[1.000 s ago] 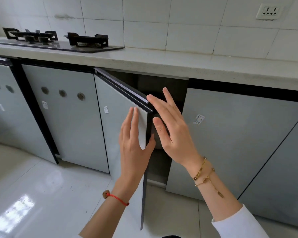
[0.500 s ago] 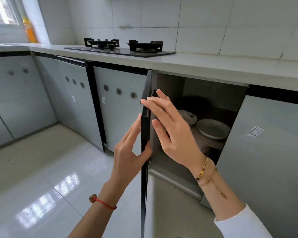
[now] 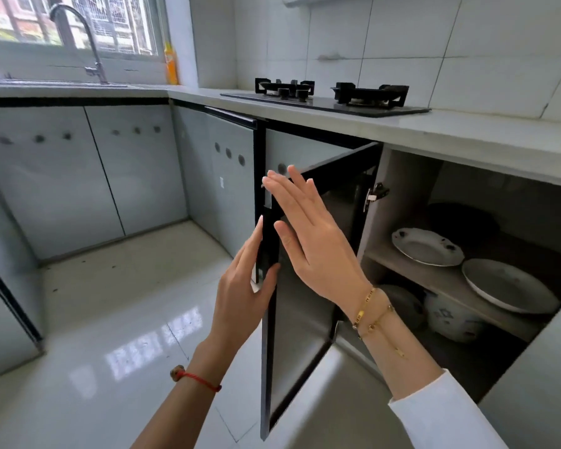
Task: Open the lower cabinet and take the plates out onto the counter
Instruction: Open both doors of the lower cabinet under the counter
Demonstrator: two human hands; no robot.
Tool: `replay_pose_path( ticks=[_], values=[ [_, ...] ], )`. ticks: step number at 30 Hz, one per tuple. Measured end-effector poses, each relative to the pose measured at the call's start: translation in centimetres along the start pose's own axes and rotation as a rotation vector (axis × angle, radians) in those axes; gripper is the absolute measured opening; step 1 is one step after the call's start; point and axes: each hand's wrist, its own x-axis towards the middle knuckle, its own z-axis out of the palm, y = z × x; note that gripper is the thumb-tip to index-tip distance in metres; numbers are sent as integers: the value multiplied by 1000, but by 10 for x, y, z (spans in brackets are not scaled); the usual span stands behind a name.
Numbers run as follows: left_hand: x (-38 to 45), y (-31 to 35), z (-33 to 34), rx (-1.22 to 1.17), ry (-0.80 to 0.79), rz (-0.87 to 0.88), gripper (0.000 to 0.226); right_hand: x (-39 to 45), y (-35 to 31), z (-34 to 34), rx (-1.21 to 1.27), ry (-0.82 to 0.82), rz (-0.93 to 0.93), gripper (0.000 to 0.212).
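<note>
The lower cabinet door (image 3: 300, 306) stands swung wide open, its black edge facing me. My left hand (image 3: 245, 286) lies flat against the door's outer face, thumb hooked over the edge. My right hand (image 3: 311, 234) rests flat on the door's inner face, fingers spread. Inside the cabinet, on the middle shelf (image 3: 441, 280), sit two white plates: one further back (image 3: 426, 246) and one nearer the front (image 3: 507, 285). A dark round dish (image 3: 463, 222) leans behind them. The grey counter (image 3: 467, 137) runs above.
A gas hob (image 3: 331, 95) sits on the counter to the left of the open cabinet. Under the shelf lie a white patterned pot (image 3: 450, 322) and another rounded vessel (image 3: 402, 303). A sink tap (image 3: 78, 37) and an orange bottle (image 3: 171, 64) stand by the window. Glossy floor tiles (image 3: 110, 319) spread to the left.
The door has swung from slightly ajar to wide open, exposing the shelf with plates. Both hands stayed on the door's edge, and my view has turned left.
</note>
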Motion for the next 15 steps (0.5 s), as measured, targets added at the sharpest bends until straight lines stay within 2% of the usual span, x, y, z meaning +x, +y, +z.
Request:
replay_pose_path(
  ticks=[15],
  values=[
    [36, -76, -16, 127, -8, 29, 64, 53, 10, 74, -124, -47, -31, 56]
  ],
)
